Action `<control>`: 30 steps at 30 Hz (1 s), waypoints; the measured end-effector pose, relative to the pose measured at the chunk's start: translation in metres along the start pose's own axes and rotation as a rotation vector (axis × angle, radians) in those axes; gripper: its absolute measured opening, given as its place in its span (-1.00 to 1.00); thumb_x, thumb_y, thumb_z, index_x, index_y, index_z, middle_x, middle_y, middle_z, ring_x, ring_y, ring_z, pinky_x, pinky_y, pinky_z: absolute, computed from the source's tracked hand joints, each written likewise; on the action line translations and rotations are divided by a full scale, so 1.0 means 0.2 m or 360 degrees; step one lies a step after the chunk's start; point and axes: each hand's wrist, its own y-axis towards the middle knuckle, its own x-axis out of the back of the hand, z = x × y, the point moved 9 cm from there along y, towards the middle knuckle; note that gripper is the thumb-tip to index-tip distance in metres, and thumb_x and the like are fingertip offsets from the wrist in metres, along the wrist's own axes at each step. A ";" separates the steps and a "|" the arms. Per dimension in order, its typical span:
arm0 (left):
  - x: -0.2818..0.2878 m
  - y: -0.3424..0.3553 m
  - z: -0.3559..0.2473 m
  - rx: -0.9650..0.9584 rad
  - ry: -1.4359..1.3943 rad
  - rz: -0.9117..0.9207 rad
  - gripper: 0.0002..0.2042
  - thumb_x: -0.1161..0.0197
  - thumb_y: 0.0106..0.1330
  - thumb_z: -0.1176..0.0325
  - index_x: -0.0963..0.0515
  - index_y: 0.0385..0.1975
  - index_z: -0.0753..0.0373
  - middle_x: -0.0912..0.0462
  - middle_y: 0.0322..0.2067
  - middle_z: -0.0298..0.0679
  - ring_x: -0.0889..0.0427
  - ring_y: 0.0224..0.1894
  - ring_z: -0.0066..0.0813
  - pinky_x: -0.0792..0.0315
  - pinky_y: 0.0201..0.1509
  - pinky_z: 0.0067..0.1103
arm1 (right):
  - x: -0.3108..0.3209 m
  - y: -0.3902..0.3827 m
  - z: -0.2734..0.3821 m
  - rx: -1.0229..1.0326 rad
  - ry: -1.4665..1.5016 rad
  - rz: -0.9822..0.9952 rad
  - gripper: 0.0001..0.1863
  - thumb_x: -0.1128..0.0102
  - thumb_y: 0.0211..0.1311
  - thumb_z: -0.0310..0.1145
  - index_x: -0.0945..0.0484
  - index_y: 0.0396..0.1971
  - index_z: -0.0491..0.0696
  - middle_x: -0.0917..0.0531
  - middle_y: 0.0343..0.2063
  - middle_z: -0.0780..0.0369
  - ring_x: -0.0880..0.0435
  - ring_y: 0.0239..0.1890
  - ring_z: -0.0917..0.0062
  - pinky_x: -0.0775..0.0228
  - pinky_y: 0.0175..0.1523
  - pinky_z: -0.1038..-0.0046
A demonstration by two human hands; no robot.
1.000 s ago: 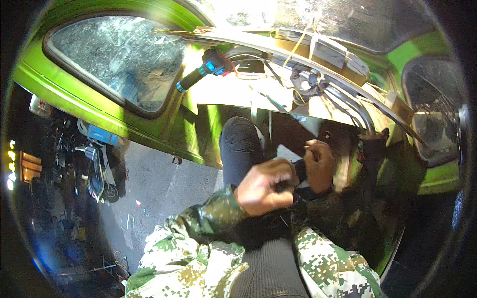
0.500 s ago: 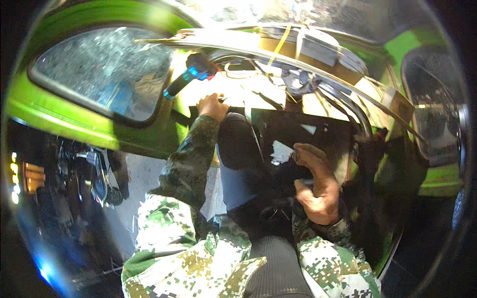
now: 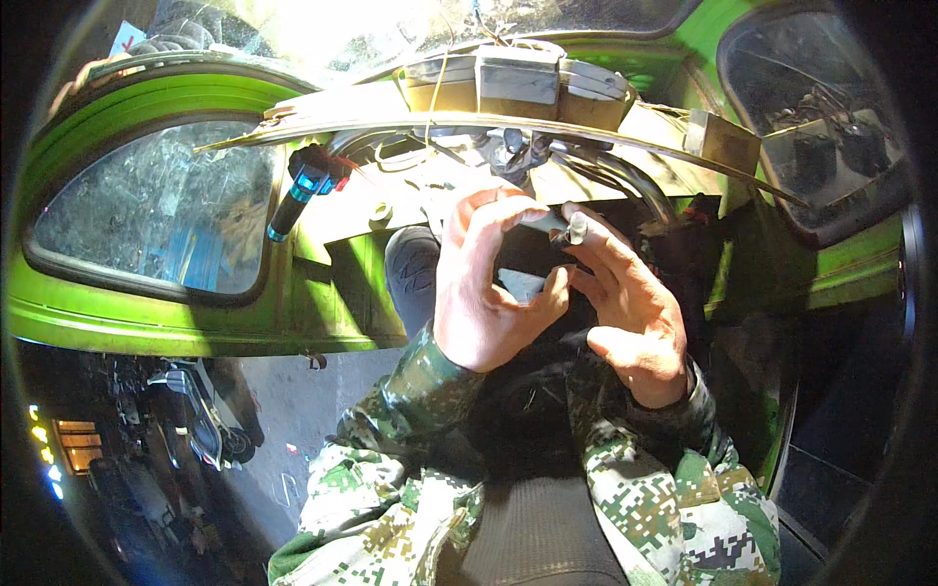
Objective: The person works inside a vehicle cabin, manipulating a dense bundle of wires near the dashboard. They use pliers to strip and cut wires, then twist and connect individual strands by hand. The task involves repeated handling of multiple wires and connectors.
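Observation:
Both hands are raised close together over my lap. My left hand (image 3: 479, 283) curls into a ring, its index fingertip reaching a small grey strip (image 3: 545, 225) and its thumb pointing toward the right fingers. Whether it grips anything else is hidden. My right hand (image 3: 635, 322) has its fingertips on a crumpled greyish scrap (image 3: 576, 230) at the strip's right end, with the thumb held apart below. A flat pale grey piece (image 3: 521, 284) shows through the gap in the left hand; I cannot tell if it is held or lies behind.
A green vehicle cab surrounds me, with a side window (image 3: 156, 210) and dark tubing (image 3: 635, 181) ahead. A teal and black flashlight-like rod (image 3: 296, 200) stands at the left. A small pale ring (image 3: 380, 211) lies on the ledge. Outside is a parked scooter (image 3: 200, 420).
My left hand has left the ledge at the front left and come to my right hand. The right hand has risen slightly. The view has shifted, and the pale ring now shows on the ledge.

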 end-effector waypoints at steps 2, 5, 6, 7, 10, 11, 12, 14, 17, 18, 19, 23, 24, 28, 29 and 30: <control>-0.10 -0.02 0.17 0.0547 -0.0645 0.0217 -0.47 -0.53 0.10 0.49 -0.55 0.13 0.29 -0.62 0.02 -0.13 -0.59 0.14 -0.23 -0.49 0.24 -0.34 | 0.02 -0.01 0.04 0.0095 -0.0187 -0.0004 -0.01 -0.45 0.11 -0.27 -0.26 0.54 -0.28 -0.31 0.55 -0.05 -0.27 0.60 0.19 -0.12 0.61 0.10; -0.26 -0.09 0.24 0.1049 -0.1656 0.0487 -0.67 -0.36 0.32 0.45 -0.59 0.06 0.37 -0.67 -0.02 -0.21 -0.62 0.03 -0.48 -0.48 0.22 -0.49 | 0.05 -0.02 0.11 0.0298 -0.0679 -0.0008 -0.08 -0.42 0.16 -0.14 -0.37 0.50 -0.24 -0.31 0.54 -0.08 -0.24 0.61 0.13 -0.04 0.63 0.08; -0.28 -0.11 0.24 0.1101 -0.1906 0.0476 -0.69 -0.36 0.32 0.43 -0.61 0.03 0.38 -0.68 -0.04 -0.20 -0.64 0.03 -0.46 -0.49 0.18 -0.50 | 0.05 -0.02 0.13 0.0329 -0.0864 0.0009 -0.10 -0.40 0.17 -0.10 -0.40 0.48 -0.22 -0.31 0.54 -0.09 -0.22 0.62 0.11 -0.02 0.64 0.07; -0.31 -0.14 0.24 0.1206 -0.2102 0.0444 -0.70 -0.36 0.33 0.40 -0.62 0.00 0.39 -0.69 -0.05 -0.19 -0.65 0.03 -0.43 -0.50 0.15 -0.51 | 0.06 -0.02 0.14 0.0369 -0.0990 -0.0012 -0.12 -0.39 0.17 -0.08 -0.43 0.46 -0.22 -0.30 0.54 -0.09 -0.21 0.62 0.09 0.01 0.65 0.06; -0.36 -0.18 0.24 0.1267 -0.2244 0.0458 -0.72 -0.36 0.35 0.42 -0.62 -0.01 0.40 -0.71 -0.07 -0.18 -0.68 0.01 -0.39 -0.50 0.11 -0.51 | 0.06 -0.03 0.14 0.0335 -0.0976 0.0004 -0.15 -0.37 0.16 -0.04 -0.50 0.41 -0.20 -0.27 0.56 -0.10 -0.18 0.64 0.06 0.08 0.66 0.03; -0.36 -0.18 0.25 0.1281 -0.2311 0.0435 -0.73 -0.36 0.36 0.42 -0.62 -0.01 0.40 -0.72 -0.06 -0.18 -0.68 0.00 -0.40 -0.50 0.11 -0.51 | 0.06 -0.03 0.14 0.0345 -0.0954 0.0004 -0.15 -0.37 0.15 -0.05 -0.50 0.41 -0.21 -0.26 0.56 -0.10 -0.18 0.64 0.06 0.08 0.66 0.03; -0.36 -0.19 0.24 0.1287 -0.2371 0.0415 -0.74 -0.36 0.36 0.42 -0.62 -0.01 0.39 -0.72 -0.06 -0.18 -0.68 -0.01 -0.40 -0.50 0.10 -0.51 | 0.06 -0.03 0.13 0.0328 -0.0920 0.0009 -0.16 -0.37 0.15 -0.06 -0.50 0.41 -0.21 -0.25 0.56 -0.11 -0.17 0.64 0.06 0.07 0.67 0.01; -0.36 -0.20 0.25 0.1275 -0.2414 0.0398 -0.74 -0.34 0.38 0.42 -0.62 0.01 0.38 -0.71 -0.03 -0.16 -0.68 0.03 -0.34 -0.49 0.15 -0.43 | 0.05 -0.04 0.12 0.0350 -0.0881 0.0019 -0.17 -0.38 0.16 -0.07 -0.50 0.40 -0.22 -0.25 0.56 -0.11 -0.17 0.64 0.06 0.06 0.66 0.02; -0.35 -0.20 0.26 0.1224 -0.2402 0.0371 -0.72 -0.29 0.40 0.43 -0.60 0.06 0.35 -0.69 0.00 -0.12 -0.66 0.11 -0.22 -0.48 0.27 -0.27 | 0.05 -0.03 0.11 0.0334 -0.0859 0.0018 -0.17 -0.38 0.16 -0.11 -0.49 0.40 -0.24 -0.25 0.56 -0.10 -0.16 0.65 0.08 0.02 0.65 0.05; -0.34 -0.19 0.26 0.1205 -0.2420 0.0341 -0.72 -0.29 0.39 0.45 -0.60 0.07 0.33 -0.69 0.00 -0.12 -0.66 0.12 -0.22 -0.49 0.28 -0.26 | 0.05 -0.04 0.10 0.0340 -0.0837 0.0010 -0.18 -0.38 0.16 -0.12 -0.49 0.40 -0.24 -0.24 0.56 -0.09 -0.15 0.65 0.09 0.00 0.65 0.06; -0.35 -0.19 0.27 0.1195 -0.2418 0.0313 -0.71 -0.30 0.39 0.46 -0.60 0.08 0.32 -0.69 -0.01 -0.12 -0.66 0.13 -0.23 -0.49 0.28 -0.25 | 0.05 -0.04 0.10 0.0326 -0.0820 -0.0006 -0.18 -0.38 0.16 -0.15 -0.47 0.41 -0.25 -0.27 0.55 -0.08 -0.22 0.62 0.11 -0.06 0.63 0.09; -0.27 -0.14 0.28 0.0952 -0.2315 -0.0051 -0.73 -0.32 0.36 0.53 -0.61 0.04 0.25 -0.70 -0.11 -0.17 -0.66 0.14 -0.22 -0.49 0.30 -0.24 | 0.08 -0.07 0.05 0.0002 -0.0577 -0.0189 -0.21 -0.40 0.17 -0.27 -0.44 0.41 -0.26 -0.41 0.45 -0.03 -0.46 0.43 0.24 -0.30 0.51 0.19; -0.25 -0.13 0.28 0.0901 -0.2321 -0.0128 -0.74 -0.32 0.36 0.55 -0.61 0.02 0.24 -0.70 -0.14 -0.19 -0.66 0.14 -0.22 -0.48 0.30 -0.25 | 0.08 -0.07 0.02 -0.0115 -0.0457 -0.0238 -0.22 -0.41 0.17 -0.31 -0.44 0.40 -0.26 -0.46 0.41 -0.01 -0.52 0.37 0.27 -0.36 0.47 0.22; -0.20 -0.09 0.28 0.0838 -0.2267 -0.0253 -0.80 -0.33 0.36 0.54 -0.58 -0.05 0.25 -0.68 -0.24 -0.23 -0.67 0.04 -0.20 -0.49 0.24 -0.27 | 0.08 -0.08 0.06 -0.0202 -0.0595 -0.0447 -0.38 -0.38 0.15 -0.48 -0.42 0.24 -0.22 -0.55 0.28 0.03 -0.58 0.27 0.35 -0.44 0.38 0.29; -0.19 -0.09 0.28 0.0825 -0.2249 -0.0242 -0.81 -0.33 0.37 0.53 -0.58 -0.06 0.25 -0.67 -0.25 -0.23 -0.68 0.02 -0.20 -0.49 0.22 -0.27 | 0.05 -0.05 0.14 0.0093 -0.0711 -0.0437 -0.34 -0.39 0.11 -0.50 -0.41 0.25 -0.19 -0.55 0.30 0.01 -0.56 0.33 0.31 -0.41 0.42 0.27; -0.20 -0.08 0.26 0.0829 -0.2197 -0.0173 -0.81 -0.35 0.36 0.51 -0.57 -0.07 0.26 -0.66 -0.22 -0.19 -0.66 -0.05 -0.21 -0.48 0.16 -0.30 | 0.03 -0.03 0.20 0.0223 -0.0847 -0.0364 -0.32 -0.40 0.07 -0.51 -0.42 0.26 -0.18 -0.54 0.30 -0.01 -0.54 0.37 0.28 -0.38 0.44 0.27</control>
